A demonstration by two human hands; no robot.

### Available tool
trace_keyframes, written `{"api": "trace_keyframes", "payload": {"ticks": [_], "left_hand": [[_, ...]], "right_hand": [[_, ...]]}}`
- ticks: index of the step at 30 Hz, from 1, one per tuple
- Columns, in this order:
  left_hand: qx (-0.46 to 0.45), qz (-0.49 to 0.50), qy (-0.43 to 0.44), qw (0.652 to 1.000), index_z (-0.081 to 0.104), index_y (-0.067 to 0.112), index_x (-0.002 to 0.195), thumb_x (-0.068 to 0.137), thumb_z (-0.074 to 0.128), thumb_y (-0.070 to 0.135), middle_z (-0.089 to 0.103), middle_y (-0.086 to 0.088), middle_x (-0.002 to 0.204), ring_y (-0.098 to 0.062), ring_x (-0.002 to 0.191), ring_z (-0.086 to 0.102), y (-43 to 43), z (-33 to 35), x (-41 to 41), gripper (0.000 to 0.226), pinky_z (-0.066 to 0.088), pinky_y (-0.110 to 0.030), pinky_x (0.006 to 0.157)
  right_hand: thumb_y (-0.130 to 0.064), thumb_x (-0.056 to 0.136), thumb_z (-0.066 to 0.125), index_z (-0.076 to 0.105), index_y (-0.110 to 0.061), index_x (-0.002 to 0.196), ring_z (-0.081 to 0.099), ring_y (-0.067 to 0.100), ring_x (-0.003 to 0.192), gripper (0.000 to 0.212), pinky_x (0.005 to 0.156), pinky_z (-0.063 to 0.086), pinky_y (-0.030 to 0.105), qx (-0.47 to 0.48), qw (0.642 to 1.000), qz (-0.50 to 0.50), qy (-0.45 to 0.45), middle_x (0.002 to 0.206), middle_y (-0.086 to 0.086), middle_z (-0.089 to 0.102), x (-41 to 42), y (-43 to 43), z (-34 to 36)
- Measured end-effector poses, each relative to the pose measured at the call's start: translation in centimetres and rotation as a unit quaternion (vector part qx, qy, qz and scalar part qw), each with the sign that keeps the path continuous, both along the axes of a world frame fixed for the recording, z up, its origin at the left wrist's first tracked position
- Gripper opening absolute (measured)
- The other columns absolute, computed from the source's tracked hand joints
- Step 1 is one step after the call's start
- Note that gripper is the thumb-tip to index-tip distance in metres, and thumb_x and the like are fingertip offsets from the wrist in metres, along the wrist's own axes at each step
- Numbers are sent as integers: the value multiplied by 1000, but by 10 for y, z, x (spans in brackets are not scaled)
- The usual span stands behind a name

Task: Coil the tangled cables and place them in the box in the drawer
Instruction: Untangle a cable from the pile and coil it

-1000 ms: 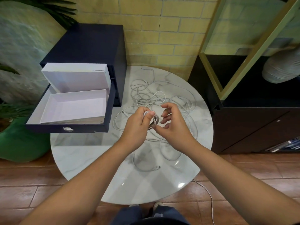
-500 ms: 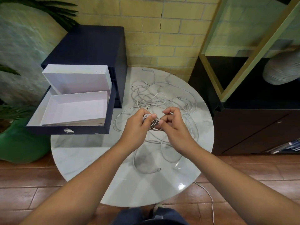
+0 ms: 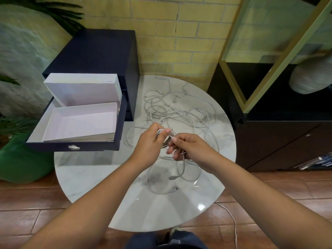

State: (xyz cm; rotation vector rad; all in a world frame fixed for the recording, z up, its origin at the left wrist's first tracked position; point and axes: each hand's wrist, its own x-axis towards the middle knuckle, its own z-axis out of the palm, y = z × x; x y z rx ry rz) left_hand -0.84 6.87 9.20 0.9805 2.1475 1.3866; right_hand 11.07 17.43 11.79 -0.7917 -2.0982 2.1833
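Head view: both forearms come in from the bottom edge and the hands meet above the middle of the round marble worktop [image 3: 89,169]. Left hand [image 3: 150,141] is knuckles-up, fingers and thumb curled round a small coil [image 3: 161,131] of white cable, with the thumb lying across the loops. Right hand [image 3: 191,150] is just beside it with fingertips close to the coil. Its fingers are curled and pinch a loose strand [image 3: 183,165] that drops from the hand to the worktop.

Around:
- Navy cabinet [image 3: 97,51] stands left of the worktop against the yellow brick wall [image 3: 170,33].
- Its drawer [image 3: 71,147] is pulled out, with the front corner overlapping the worktop's left rim from this angle.
- White box [image 3: 53,123] sits open inside the drawer, and the lid [image 3: 82,88] stands propped behind it.
- Box is left of the hands, well apart.
- Dark sideboard [image 3: 278,141] is on the right, and a green pot [image 3: 18,162] is at far left.
- One white cord [image 3: 231,218] trails on the tile floor.

Cables [image 3: 179,112]: thin and white, a loose overlapping tangle spread on the worktop beyond the hands and out to the right. More loops run under the hands. Two plug ends [image 3: 174,189] lie near the front, one blurred. Which strand each belongs to I cannot tell.
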Motion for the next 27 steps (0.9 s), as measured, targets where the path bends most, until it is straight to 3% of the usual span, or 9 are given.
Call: {"api": "trace_keyframes", "payload": {"ticks": [3, 7, 9, 12, 14, 16, 18, 22, 27], "left_hand": [[-8, 4, -45, 999, 56, 12, 91, 96, 50, 39, 56, 3, 67, -12, 64, 54, 1, 0, 0, 28, 47, -24, 60], [-18, -6, -62, 998, 56, 12, 88, 96, 51, 39, 60, -2, 67, -12, 60, 55, 0, 1, -2, 29, 47, -17, 56], [-33, -16, -71, 997, 54, 13, 84, 96, 49, 41, 56, 0, 62, -11, 56, 53, 0, 1, -4, 31, 47, -23, 60], [-63, -35, -91, 993, 52, 15, 76, 98, 46, 41, 52, 3, 58, -3, 48, 50, -2, 0, -5, 34, 44, -28, 61], [-71, -49, -106, 991, 48, 16, 72, 98, 45, 41, 48, 3, 57, -2, 46, 48, -4, -2, -6, 37, 44, -29, 63], [-62, -60, -146, 986, 46, 17, 69, 98, 46, 42, 43, 4, 59, -6, 50, 44, -5, -4, -6, 38, 45, -28, 65], [-52, -70, -198, 976, 47, 19, 69, 97, 50, 42, 42, 7, 59, -8, 51, 44, -4, -4, -6, 36, 45, -30, 70], [-60, -77, -205, 974, 51, 21, 72, 92, 60, 34, 48, 16, 49, -1, 48, 50, -5, 0, -3, 26, 46, -29, 71], [-21, -41, -196, 980, 49, 17, 69, 94, 57, 36, 41, 9, 56, -7, 49, 44, -8, 2, 7, 32, 49, -30, 69]], "right_hand": [[-17, 100, 48, 63, -11, 85, 65, 13, 94, 22, 82, 51, 28, 42, 999, 4, 17, 100, 6, 70, -2, -2, -7], [-17, 99, 49, 63, -13, 81, 64, 14, 104, 23, 90, 50, 27, 97, 995, 34, 7, 107, 7, 70, -3, 3, -9], [-17, 99, 49, 64, -12, 82, 65, 15, 102, 23, 88, 51, 27, 108, 993, 51, 1, 105, 7, 71, -2, 8, -7], [-18, 98, 51, 67, -10, 85, 64, 6, 84, 22, 79, 48, 22, 179, 982, 63, -21, 88, -3, 70, -2, 15, 1], [-23, 97, 54, 70, -13, 87, 55, 4, 82, 22, 79, 40, 21, 334, 938, 83, -36, 85, -8, 60, -3, 22, 4], [-29, 96, 55, 73, -20, 93, 51, 11, 90, 21, 81, 40, 26, 491, 865, 96, -31, 91, -9, 55, -3, 27, 3], [-33, 95, 55, 73, -22, 97, 53, 15, 93, 21, 78, 46, 35, 537, 838, 94, -31, 97, -6, 57, -2, 30, 5], [-31, 92, 60, 72, -18, 98, 58, 15, 83, 18, 76, 49, 37, 504, 861, 67, 4, 90, -3, 63, -3, 29, 4], [-30, 89, 65, 54, -14, 100, 59, 11, 75, 23, 70, 51, 30, 428, 903, -5, 33, 88, -5, 60, 1, 23, 0]]}}
